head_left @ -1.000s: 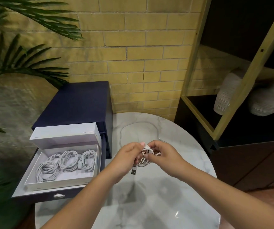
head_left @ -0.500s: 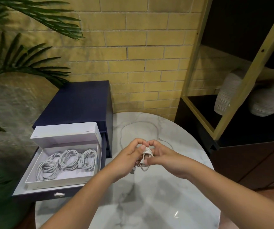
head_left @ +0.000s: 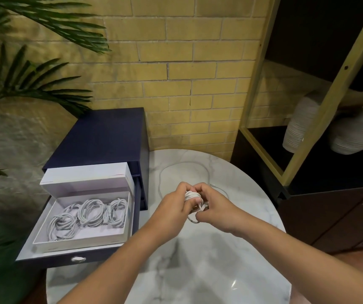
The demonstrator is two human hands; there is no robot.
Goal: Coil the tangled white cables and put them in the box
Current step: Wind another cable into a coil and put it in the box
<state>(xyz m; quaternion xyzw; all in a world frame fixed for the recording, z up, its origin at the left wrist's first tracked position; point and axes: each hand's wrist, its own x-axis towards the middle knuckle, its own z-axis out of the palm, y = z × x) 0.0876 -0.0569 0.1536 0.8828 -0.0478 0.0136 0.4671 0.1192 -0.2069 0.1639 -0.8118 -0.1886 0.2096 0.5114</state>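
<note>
Your forearms reached in over the marble counter (head_left: 198, 270), meeting above its middle. The white box (head_left: 82, 240) in the open navy drawer (head_left: 51, 260) held several coiled cables (head_left: 90, 212). Your left hand (head_left: 174, 201) and right hand (head_left: 214, 206) both gripped a white cable bundle (head_left: 192, 195), whose loose tail (head_left: 182, 164) looped across the counter behind them.

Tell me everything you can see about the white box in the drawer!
The white box is a shallow rectangle that looks like cardboard. It is open, with its lid raised at the back. It sits level inside the pulled-out drawer of the dark blue cabinet, left of the marble table. Three coiled white cables lie side by side on its floor.
</note>
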